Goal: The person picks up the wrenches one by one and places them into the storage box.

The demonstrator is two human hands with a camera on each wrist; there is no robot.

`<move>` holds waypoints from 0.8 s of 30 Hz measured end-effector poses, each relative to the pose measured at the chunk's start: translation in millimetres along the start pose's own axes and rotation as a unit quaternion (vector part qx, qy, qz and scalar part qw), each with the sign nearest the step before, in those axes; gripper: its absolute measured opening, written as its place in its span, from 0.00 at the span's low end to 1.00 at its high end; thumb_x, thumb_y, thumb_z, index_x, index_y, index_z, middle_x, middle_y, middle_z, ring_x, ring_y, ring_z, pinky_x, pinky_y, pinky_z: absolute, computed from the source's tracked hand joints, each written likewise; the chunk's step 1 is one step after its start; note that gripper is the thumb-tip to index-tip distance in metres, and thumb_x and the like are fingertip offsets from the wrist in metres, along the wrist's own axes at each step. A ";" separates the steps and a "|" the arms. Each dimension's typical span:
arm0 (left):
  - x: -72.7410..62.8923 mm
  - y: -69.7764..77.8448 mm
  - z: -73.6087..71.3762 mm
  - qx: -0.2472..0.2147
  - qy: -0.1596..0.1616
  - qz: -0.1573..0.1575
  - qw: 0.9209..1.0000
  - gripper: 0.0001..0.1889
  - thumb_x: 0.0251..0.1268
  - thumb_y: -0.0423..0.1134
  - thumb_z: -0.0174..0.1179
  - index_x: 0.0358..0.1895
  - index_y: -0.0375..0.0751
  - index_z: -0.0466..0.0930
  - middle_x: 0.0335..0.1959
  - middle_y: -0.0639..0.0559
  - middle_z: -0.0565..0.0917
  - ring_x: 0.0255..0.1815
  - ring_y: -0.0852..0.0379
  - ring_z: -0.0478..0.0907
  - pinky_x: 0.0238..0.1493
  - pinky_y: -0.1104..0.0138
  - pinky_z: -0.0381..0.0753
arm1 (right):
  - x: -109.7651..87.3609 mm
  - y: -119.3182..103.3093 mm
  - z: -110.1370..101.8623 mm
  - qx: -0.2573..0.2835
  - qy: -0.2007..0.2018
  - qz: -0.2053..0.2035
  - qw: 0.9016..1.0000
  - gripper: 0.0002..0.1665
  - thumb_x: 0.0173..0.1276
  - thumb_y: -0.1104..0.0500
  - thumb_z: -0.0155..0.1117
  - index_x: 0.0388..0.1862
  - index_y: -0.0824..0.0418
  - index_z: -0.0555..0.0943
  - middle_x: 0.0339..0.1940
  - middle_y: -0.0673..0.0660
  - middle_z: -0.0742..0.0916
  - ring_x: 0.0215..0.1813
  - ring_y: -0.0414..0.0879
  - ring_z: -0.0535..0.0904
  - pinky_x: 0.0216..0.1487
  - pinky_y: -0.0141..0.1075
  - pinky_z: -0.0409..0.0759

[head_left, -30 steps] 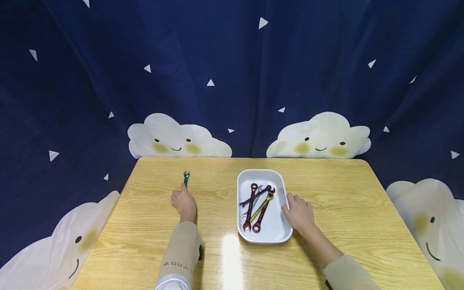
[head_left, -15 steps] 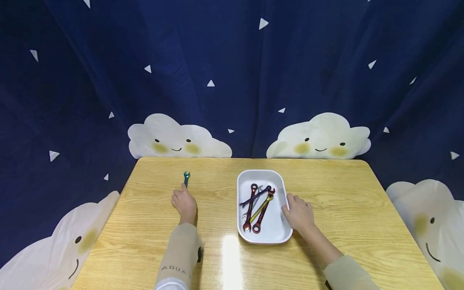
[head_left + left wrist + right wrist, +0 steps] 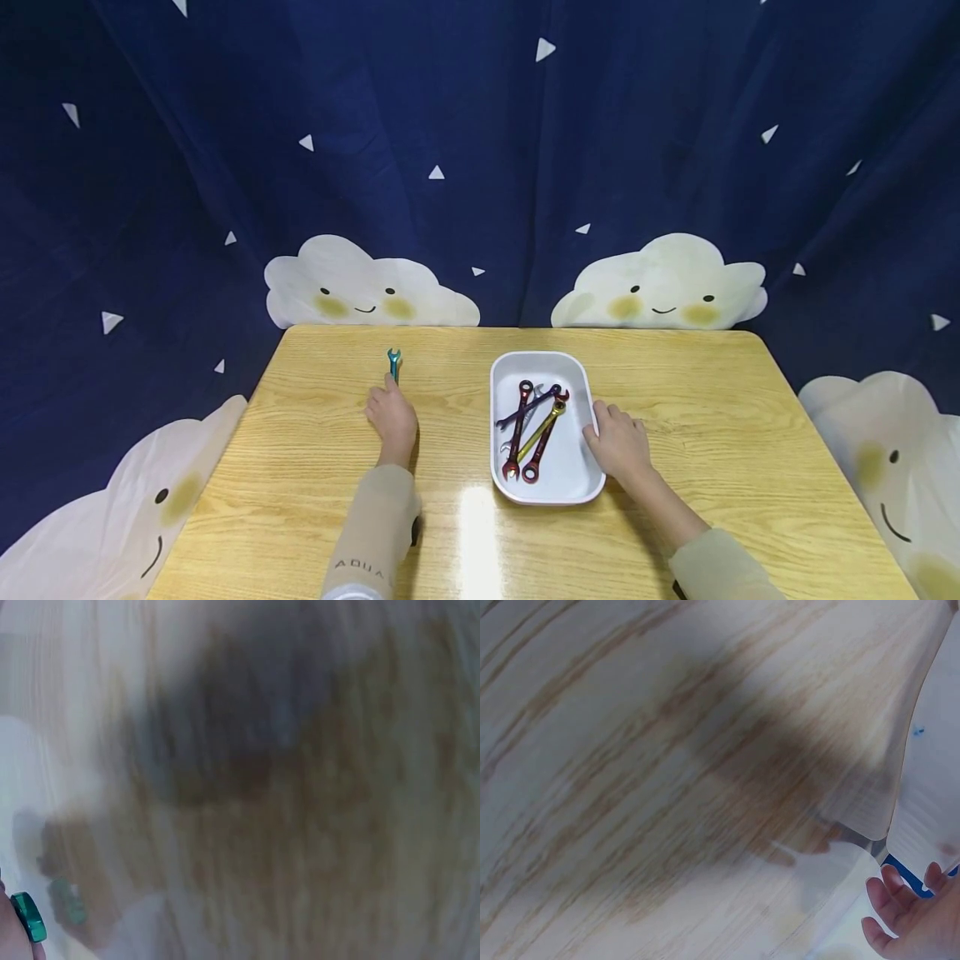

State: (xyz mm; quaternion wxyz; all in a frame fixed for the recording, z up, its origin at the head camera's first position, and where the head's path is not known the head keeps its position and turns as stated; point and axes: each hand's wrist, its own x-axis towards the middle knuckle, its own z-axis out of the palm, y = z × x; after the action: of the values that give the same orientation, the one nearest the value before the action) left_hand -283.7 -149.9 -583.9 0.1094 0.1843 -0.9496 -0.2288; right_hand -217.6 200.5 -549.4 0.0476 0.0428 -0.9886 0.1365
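In the head view my left hand (image 3: 393, 417) pinches a teal wrench (image 3: 394, 364), its open end pointing away from me. At the lower left corner of the left wrist view, the green ring end of the wrench (image 3: 28, 917) juts from the fingers. My right hand (image 3: 621, 442) is at the right wall of a white plastic bin (image 3: 570, 475), thumb at the rim. The right wrist view has the fingers (image 3: 889, 900) spread and loosely bent beside the bin. Inside lie a purple wrench (image 3: 517, 414), a yellow wrench (image 3: 542, 433), red wrenches (image 3: 517, 433) and a silver wrench, partly covered.
Everything is on a light wooden table (image 3: 705, 400) with rounded far corners. Behind it hangs a dark blue curtain (image 3: 480, 125) printed with white clouds and triangles. A bright glare strip shows on the tabletop in front of the bin.
My left hand has shifted a little right and away from me, bringing the teal wrench along. The right hand, the bin and the wrenches inside have not moved.
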 end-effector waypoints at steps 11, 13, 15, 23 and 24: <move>-6.3 23.6 -2.6 -0.010 -0.001 0.027 1.000 0.25 0.61 0.26 0.50 0.63 0.34 0.60 0.43 0.31 0.70 0.42 0.37 0.69 0.46 0.52 0.63 | -0.7 -0.9 -1.1 0.002 -0.001 0.000 1.000 0.21 0.63 0.53 0.51 0.50 0.65 0.70 0.41 0.65 0.78 0.42 0.60 0.75 0.44 0.55 0.68; -7.8 28.7 -3.0 -0.010 0.002 0.031 0.999 0.25 0.61 0.26 0.50 0.63 0.33 0.61 0.45 0.30 0.70 0.44 0.36 0.69 0.47 0.51 0.64 | -0.6 -0.8 -1.0 0.001 0.000 0.001 1.000 0.21 0.63 0.53 0.51 0.50 0.65 0.70 0.40 0.65 0.78 0.42 0.60 0.75 0.44 0.55 0.68; -9.4 33.7 -3.6 -0.008 0.004 0.035 0.999 0.25 0.60 0.25 0.50 0.62 0.33 0.61 0.46 0.29 0.70 0.45 0.36 0.69 0.47 0.51 0.64 | -0.7 -0.9 -1.1 0.002 0.000 0.001 1.000 0.21 0.63 0.53 0.50 0.50 0.65 0.69 0.40 0.65 0.78 0.42 0.60 0.75 0.44 0.55 0.68; -14.4 52.6 -5.8 -0.013 0.021 0.057 0.998 0.25 0.59 0.25 0.52 0.62 0.34 0.64 0.39 0.34 0.71 0.36 0.41 0.69 0.41 0.55 0.64 | -1.1 -0.9 -1.2 0.003 0.001 -0.001 1.000 0.21 0.63 0.53 0.50 0.50 0.65 0.70 0.40 0.65 0.78 0.42 0.60 0.75 0.46 0.55 0.68; -15.3 54.7 -6.2 -0.015 0.025 0.060 0.998 0.25 0.59 0.25 0.52 0.62 0.34 0.64 0.38 0.35 0.71 0.35 0.42 0.69 0.40 0.55 0.64 | -1.1 -1.0 -1.2 0.002 0.002 -0.001 1.000 0.21 0.63 0.53 0.51 0.50 0.65 0.70 0.40 0.65 0.78 0.42 0.60 0.75 0.46 0.55 0.68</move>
State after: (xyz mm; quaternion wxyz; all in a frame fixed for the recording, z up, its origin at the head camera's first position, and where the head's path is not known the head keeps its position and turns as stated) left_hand -284.4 -101.0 -554.5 0.1490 0.1310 -0.9524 -0.2314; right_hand -216.3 199.9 -548.1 0.0491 0.0434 -0.9881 0.1390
